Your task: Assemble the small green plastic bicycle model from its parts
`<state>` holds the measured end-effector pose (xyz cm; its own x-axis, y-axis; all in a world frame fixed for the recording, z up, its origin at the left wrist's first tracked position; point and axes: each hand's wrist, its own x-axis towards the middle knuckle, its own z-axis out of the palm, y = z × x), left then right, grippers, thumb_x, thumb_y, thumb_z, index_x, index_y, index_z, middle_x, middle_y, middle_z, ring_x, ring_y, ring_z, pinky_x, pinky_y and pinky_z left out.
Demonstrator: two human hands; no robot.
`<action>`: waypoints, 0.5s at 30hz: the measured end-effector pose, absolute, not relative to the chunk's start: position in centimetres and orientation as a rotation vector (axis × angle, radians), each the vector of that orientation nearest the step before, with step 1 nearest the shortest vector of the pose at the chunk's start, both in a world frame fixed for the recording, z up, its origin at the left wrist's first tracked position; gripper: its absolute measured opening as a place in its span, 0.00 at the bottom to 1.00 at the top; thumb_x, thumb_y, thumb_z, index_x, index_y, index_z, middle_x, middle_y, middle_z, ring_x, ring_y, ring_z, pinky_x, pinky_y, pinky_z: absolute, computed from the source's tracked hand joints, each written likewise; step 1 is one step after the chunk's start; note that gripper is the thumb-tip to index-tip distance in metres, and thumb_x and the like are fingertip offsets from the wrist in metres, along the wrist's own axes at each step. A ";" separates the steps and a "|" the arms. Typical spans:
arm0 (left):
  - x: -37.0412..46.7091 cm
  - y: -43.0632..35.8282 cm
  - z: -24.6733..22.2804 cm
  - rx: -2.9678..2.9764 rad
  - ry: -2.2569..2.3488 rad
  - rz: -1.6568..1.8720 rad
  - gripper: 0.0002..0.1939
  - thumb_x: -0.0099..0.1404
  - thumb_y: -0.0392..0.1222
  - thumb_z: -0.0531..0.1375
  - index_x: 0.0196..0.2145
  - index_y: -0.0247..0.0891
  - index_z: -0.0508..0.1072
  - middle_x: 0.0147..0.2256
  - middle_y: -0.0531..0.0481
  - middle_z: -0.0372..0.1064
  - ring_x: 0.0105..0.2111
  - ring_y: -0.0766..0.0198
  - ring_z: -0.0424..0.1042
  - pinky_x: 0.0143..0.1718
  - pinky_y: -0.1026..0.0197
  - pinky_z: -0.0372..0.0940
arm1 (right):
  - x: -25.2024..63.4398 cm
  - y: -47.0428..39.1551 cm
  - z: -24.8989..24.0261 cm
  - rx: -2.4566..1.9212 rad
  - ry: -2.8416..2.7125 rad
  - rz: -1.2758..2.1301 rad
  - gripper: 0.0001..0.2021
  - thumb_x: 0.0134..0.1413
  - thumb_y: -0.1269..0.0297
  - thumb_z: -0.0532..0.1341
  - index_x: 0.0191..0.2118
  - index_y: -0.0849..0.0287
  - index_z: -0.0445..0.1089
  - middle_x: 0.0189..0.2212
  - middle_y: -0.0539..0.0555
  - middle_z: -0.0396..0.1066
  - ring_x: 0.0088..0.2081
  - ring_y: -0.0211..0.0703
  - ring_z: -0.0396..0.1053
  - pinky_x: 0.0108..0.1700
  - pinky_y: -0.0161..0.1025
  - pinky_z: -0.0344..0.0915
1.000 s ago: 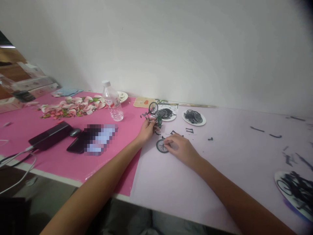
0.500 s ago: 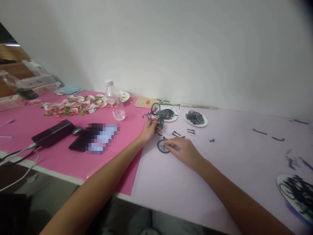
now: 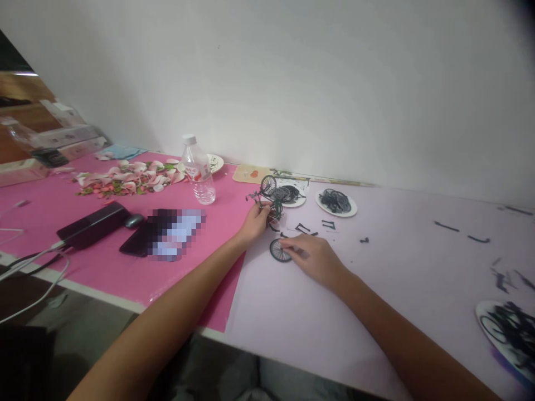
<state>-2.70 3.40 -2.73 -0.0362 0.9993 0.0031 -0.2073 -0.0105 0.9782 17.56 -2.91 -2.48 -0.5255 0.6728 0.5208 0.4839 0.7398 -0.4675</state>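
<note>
A miniature bicycle (image 3: 276,208) with a dark frame is gripped in my left hand (image 3: 254,223), one of its wheels (image 3: 268,185) sticking up toward the wall. Just in front of it, my right hand (image 3: 311,252) has its thumb and fingertips closed at the hub of a loose black spoked wheel (image 3: 279,252). The wheel is at the table surface; whether it is lifted I cannot tell. Small dark frame-like parts (image 3: 328,224) lie behind my right hand. Farther right is a tiny black piece (image 3: 364,240).
White plates of black parts stand behind (image 3: 353,210) and at the right edge (image 3: 480,312). On the pink left side are a plastic bottle (image 3: 200,178), a petal pile (image 3: 129,178), a phone (image 3: 136,242), a black box-shaped device (image 3: 92,225) and white cables (image 3: 54,278).
The whole view has shifted slightly. Both hands keep the same hold, my left on the miniature bicycle and my right at the loose wheel.
</note>
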 end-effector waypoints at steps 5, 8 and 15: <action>-2.8 3.6 -3.1 1.048 1.079 1.333 0.11 0.72 0.43 0.60 0.46 0.34 0.69 0.31 0.50 0.71 0.25 0.65 0.74 0.26 0.65 0.64 | 17.7 -3.3 -1.8 -0.915 -2.266 0.435 0.21 0.51 0.59 0.76 0.51 0.49 0.78 0.42 0.53 0.82 0.38 0.46 0.79 0.44 0.44 0.76; -2.8 3.6 -3.1 1.051 1.075 1.328 0.09 0.73 0.42 0.58 0.47 0.34 0.69 0.32 0.50 0.71 0.26 0.65 0.74 0.28 0.64 0.65 | 17.7 -3.3 -1.6 -0.887 -2.283 0.428 0.23 0.48 0.60 0.77 0.51 0.49 0.78 0.43 0.53 0.82 0.40 0.48 0.78 0.46 0.45 0.75; -2.8 3.6 -3.0 1.046 1.071 1.327 0.08 0.73 0.41 0.58 0.46 0.34 0.69 0.31 0.50 0.70 0.25 0.66 0.74 0.28 0.64 0.65 | 17.7 -3.6 -1.4 -0.842 -2.357 0.358 0.22 0.55 0.61 0.74 0.55 0.50 0.75 0.44 0.54 0.81 0.43 0.48 0.78 0.47 0.45 0.74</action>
